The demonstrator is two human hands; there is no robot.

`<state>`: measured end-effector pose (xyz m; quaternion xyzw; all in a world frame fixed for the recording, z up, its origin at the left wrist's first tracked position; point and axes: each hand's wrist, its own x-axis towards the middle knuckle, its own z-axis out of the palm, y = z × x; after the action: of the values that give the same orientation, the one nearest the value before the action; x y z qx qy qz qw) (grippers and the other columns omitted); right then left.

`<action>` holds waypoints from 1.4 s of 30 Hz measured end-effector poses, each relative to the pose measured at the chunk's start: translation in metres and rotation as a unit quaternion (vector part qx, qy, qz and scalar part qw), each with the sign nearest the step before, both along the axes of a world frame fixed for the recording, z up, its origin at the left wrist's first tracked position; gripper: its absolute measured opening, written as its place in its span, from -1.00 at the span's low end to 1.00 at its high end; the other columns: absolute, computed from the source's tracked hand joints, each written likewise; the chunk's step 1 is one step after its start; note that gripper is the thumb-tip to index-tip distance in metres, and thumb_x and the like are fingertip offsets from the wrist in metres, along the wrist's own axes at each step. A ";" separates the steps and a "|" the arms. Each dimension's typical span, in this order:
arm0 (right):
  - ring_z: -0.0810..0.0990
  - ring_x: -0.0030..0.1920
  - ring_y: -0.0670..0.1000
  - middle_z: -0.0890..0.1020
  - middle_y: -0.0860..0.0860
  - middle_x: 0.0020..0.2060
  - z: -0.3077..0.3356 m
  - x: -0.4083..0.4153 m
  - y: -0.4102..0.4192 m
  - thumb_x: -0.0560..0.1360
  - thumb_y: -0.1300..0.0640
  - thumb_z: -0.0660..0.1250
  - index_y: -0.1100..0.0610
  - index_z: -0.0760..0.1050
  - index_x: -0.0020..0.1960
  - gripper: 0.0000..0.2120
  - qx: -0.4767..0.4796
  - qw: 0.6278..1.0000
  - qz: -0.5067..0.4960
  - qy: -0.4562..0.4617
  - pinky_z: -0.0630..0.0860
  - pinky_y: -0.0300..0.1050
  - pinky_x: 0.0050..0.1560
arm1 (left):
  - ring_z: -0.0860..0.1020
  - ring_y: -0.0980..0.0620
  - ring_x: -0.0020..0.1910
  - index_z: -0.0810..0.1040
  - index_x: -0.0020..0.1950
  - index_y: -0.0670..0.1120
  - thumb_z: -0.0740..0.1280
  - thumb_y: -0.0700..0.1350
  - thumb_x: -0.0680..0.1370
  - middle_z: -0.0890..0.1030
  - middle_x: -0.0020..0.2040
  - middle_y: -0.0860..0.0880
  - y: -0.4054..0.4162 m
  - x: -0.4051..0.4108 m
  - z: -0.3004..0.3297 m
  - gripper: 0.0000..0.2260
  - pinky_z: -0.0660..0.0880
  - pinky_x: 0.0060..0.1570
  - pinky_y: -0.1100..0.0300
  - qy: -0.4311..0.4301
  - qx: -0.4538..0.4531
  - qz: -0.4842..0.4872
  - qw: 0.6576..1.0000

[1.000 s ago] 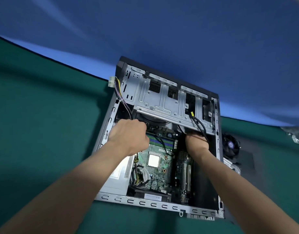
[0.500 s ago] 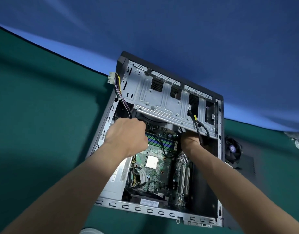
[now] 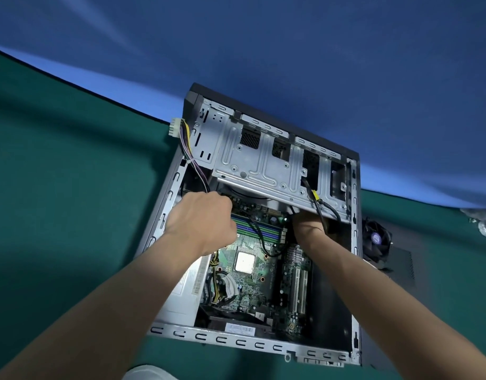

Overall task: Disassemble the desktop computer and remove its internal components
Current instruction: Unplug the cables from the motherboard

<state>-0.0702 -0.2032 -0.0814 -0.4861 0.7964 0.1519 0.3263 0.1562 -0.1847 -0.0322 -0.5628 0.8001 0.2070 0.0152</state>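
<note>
Desktop computer case (image 3: 165, 223) lying on its side, side panel off, near the far edge of a bench covered in green cloth (image 3: 58, 187), before a blue backdrop (image 3: 291, 45). The frame is bare grey metal with slotted rims; a black front panel forms the far edge. Across the far half spans the drive cage (image 3: 263, 163), pressed sheet metal with ribs and mesh openings. Below it lies the green circuit board (image 3: 252, 286), carrying a square silver processor (image 3: 245, 263), striped memory slots (image 3: 261, 229) and white expansion slots (image 3: 299, 289). A grey power supply (image 3: 187, 294) fills the near-left corner of the case. A bundle of coloured wires (image 3: 191, 157) ending in a white plug (image 3: 174, 130) hangs over the far-left rim.

Left hand (image 3: 202, 223), fingers curled into a fist, at the board's far-left corner; whether it grips anything cannot be told. Right hand (image 3: 309, 224) reaches under the drive cage beside a black cable with a yellow tag (image 3: 315, 197); its fingers are hidden.

A black fan (image 3: 376, 239) rests on a dark panel (image 3: 398, 267) just right of the case.
</note>
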 end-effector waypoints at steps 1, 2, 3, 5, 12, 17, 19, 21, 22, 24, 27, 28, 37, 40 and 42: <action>0.38 0.36 0.13 0.40 0.18 0.36 -0.003 0.002 0.004 0.65 0.23 0.02 0.29 0.30 0.40 -0.65 0.052 0.997 0.035 0.049 0.41 -0.57 -0.19 | 0.44 0.01 -0.43 0.47 -0.34 -0.07 0.15 -0.08 0.44 0.46 -0.42 0.00 0.000 0.000 0.000 -0.80 0.37 -0.37 0.16 0.002 0.001 0.002 1.000; 0.38 0.36 0.12 0.40 0.16 0.36 -0.008 0.002 0.002 0.64 0.23 0.03 0.26 0.30 0.40 -0.65 0.082 0.990 0.056 0.096 0.44 -0.45 0.06 | 0.43 0.02 -0.43 0.47 -0.34 -0.07 0.15 -0.09 0.44 0.46 -0.43 0.00 0.000 0.000 0.000 -0.81 0.37 -0.37 0.16 0.002 0.002 0.003 1.000; 0.39 0.35 0.11 0.41 0.15 0.35 -0.011 -0.006 -0.003 0.63 0.23 0.05 0.24 0.31 0.39 -0.66 0.058 0.987 0.073 0.132 0.43 -0.32 0.19 | 0.42 0.02 -0.44 0.47 -0.35 -0.07 0.15 -0.09 0.43 0.46 -0.43 0.00 0.000 0.000 0.000 -0.81 0.36 -0.37 0.16 0.002 0.001 0.005 1.000; 0.40 0.35 0.11 0.42 0.18 0.34 -0.010 -0.007 -0.003 0.63 0.22 0.07 0.28 0.32 0.39 -0.65 0.065 0.967 0.192 0.156 0.42 -0.51 0.03 | 0.41 0.03 -0.45 0.47 -0.35 -0.07 0.15 -0.08 0.43 0.46 -0.43 0.00 0.000 0.000 0.000 -0.81 0.36 -0.37 0.15 0.004 0.001 0.008 1.000; 0.37 0.38 0.12 0.38 0.18 0.38 -0.006 -0.008 -0.007 0.59 0.23 0.19 0.26 0.32 0.40 -0.61 0.060 0.905 0.316 0.278 0.38 -0.11 0.29 | 0.39 0.02 -0.44 0.46 -0.36 -0.07 0.16 -0.07 0.43 0.43 -0.44 0.00 0.000 0.000 0.000 -0.80 0.39 -0.33 0.15 0.009 -0.001 0.013 1.000; 0.49 0.24 0.11 0.51 0.14 0.26 -0.016 -0.009 0.010 0.57 0.28 0.18 0.23 0.43 0.30 -0.69 0.054 0.861 0.365 0.351 0.50 -0.11 0.04 | 0.33 0.03 -0.48 0.38 -0.41 -0.07 0.17 -0.09 0.42 0.39 -0.46 0.00 0.001 0.000 0.001 -0.80 0.39 -0.34 0.15 0.013 -0.006 0.015 1.000; 0.49 0.23 0.14 0.50 0.18 0.25 -0.020 -0.014 0.011 0.57 0.31 0.15 0.27 0.42 0.31 -0.68 0.060 0.862 0.365 0.347 0.51 -0.07 0.05 | 0.34 0.03 -0.48 0.38 -0.41 -0.07 0.18 -0.09 0.42 0.39 -0.45 0.00 0.001 -0.001 0.001 -0.80 0.32 -0.41 0.18 0.012 -0.007 0.019 1.000; 0.50 0.21 0.11 0.50 0.16 0.24 -0.023 -0.018 0.013 0.57 0.30 0.16 0.26 0.43 0.30 -0.69 0.047 0.853 0.386 0.349 0.49 -0.10 0.04 | 0.34 0.03 -0.47 0.39 -0.40 -0.07 0.18 -0.10 0.42 0.40 -0.45 0.00 0.001 0.000 0.001 -0.81 0.25 -0.47 0.22 0.010 -0.007 0.020 1.000; 0.50 0.21 0.10 0.50 0.15 0.24 -0.023 -0.019 0.013 0.57 0.30 0.16 0.25 0.43 0.30 -0.69 0.048 0.846 0.396 0.354 0.49 -0.12 0.04 | 0.34 0.03 -0.48 0.39 -0.40 -0.07 0.19 -0.10 0.42 0.40 -0.46 0.00 0.000 0.000 0.001 -0.81 0.25 -0.47 0.22 0.011 -0.006 0.022 1.000; 0.47 0.25 0.08 0.47 0.14 0.27 -0.027 -0.022 0.014 0.58 0.30 0.14 0.24 0.40 0.32 -0.68 0.037 0.838 0.411 0.357 0.45 -0.14 0.09 | 0.34 0.02 -0.48 0.36 -0.41 -0.07 0.19 -0.10 0.42 0.39 -0.46 -0.01 0.000 0.000 0.001 -0.80 0.31 -0.43 0.20 0.010 -0.004 0.019 1.000; 0.42 0.29 0.10 0.41 0.17 0.31 -0.032 -0.025 0.014 0.59 0.32 0.09 0.28 0.30 0.38 -0.64 0.028 0.831 0.418 0.367 0.42 -0.13 0.17 | 0.34 0.01 -0.49 0.35 -0.42 -0.07 0.18 -0.10 0.42 0.39 -0.46 -0.01 0.000 0.000 0.001 -0.79 0.36 -0.39 0.16 0.010 -0.003 0.016 1.000; 0.42 0.29 0.10 0.40 0.18 0.32 -0.031 -0.026 0.014 0.59 0.32 0.08 0.29 0.27 0.39 -0.63 0.033 0.832 0.415 0.367 0.42 -0.14 0.16 | 0.34 0.02 -0.49 0.35 -0.42 -0.07 0.18 -0.10 0.42 0.39 -0.46 -0.01 0.000 -0.001 0.001 -0.79 0.35 -0.39 0.16 0.009 -0.004 0.016 1.000; 0.57 0.03 0.02 0.58 0.07 0.09 -0.016 -0.018 0.022 0.58 0.25 0.19 0.18 0.49 0.22 -0.76 0.026 0.876 0.347 0.334 0.39 -0.18 -0.20 | 0.35 0.04 -0.48 0.43 -0.39 -0.07 0.18 -0.09 0.42 0.42 -0.46 0.00 0.001 -0.001 -0.002 -0.81 0.19 -0.51 0.23 0.008 -0.016 0.027 0.999; 0.52 -0.23 -0.08 0.58 0.01 -0.14 -0.004 -0.011 0.020 0.56 0.20 0.23 0.23 0.51 0.11 -0.83 -0.042 0.925 0.301 0.226 0.38 -0.27 -0.34 | 0.37 0.03 -0.47 0.47 -0.36 -0.07 0.17 -0.08 0.42 0.43 -0.45 0.00 0.001 -0.001 -0.003 -0.82 0.24 -0.46 0.20 0.011 -0.024 0.026 0.999; 0.53 -0.31 -0.08 0.55 -0.01 -0.28 0.009 0.002 0.025 0.57 0.19 0.18 0.23 0.52 -0.01 -0.83 -0.083 0.931 0.297 0.198 0.42 -0.24 -0.36 | 0.40 0.01 -0.44 0.50 -0.31 -0.06 0.17 -0.08 0.42 0.44 -0.43 0.02 0.001 0.000 -0.003 -0.83 0.28 -0.37 0.17 0.011 -0.029 0.019 0.999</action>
<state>-0.0678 -0.1780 -0.0723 -0.6855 0.6740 0.2684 0.0611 0.1561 -0.1833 -0.0352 -0.5756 0.7952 0.1902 -0.0138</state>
